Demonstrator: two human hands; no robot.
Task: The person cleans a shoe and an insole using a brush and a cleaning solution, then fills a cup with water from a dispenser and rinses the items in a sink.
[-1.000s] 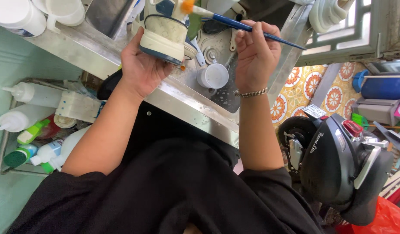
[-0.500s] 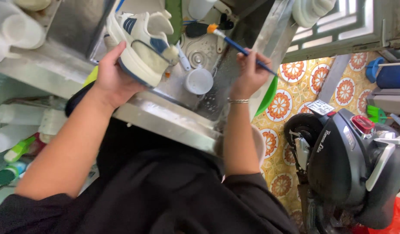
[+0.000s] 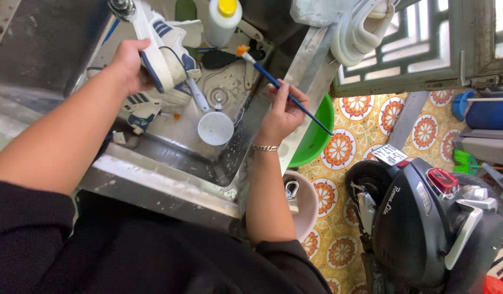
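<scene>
**Shoe touch-up over steel sink: brush poised, shoe held up**

Shoe [image 3: 164, 57], white with blue stripes, is in the left hand [image 3: 129, 65], raised over the far left part of the steel sink [image 3: 169, 179]. Left grip wraps its heel end, sole edge turned towards the camera. Right hand [image 3: 284, 111] pinches a thin blue-handled paintbrush [image 3: 278, 87] pencil-fashion at mid-handle; its orange-tipped bristles point towards the shoe, close to it but not touching.

Judgement on technique: brace the right wrist on the sink rim to steady the tip; tilt the shoe so the worked area faces up; keep the load of colour small and the strokes short, since the shoe has no support underneath.

Containers:
- Small white cup [image 3: 215, 128] in the sink basin, near the drain [image 3: 217, 98]; interior looks pale, contents cannot be told.
- White squeeze bottle with yellow cap [image 3: 223, 19] at far end of sink, upright; fill level hidden.
- Second shoe [image 3: 139, 106] lies in the basin below the held one.
- Green basin [image 3: 316, 130] on the tiled floor right of the sink; nothing visible in the part shown.
- Pinkish bowl [image 3: 308, 204] nearer, partly behind the right forearm; contents unclear.
</scene>
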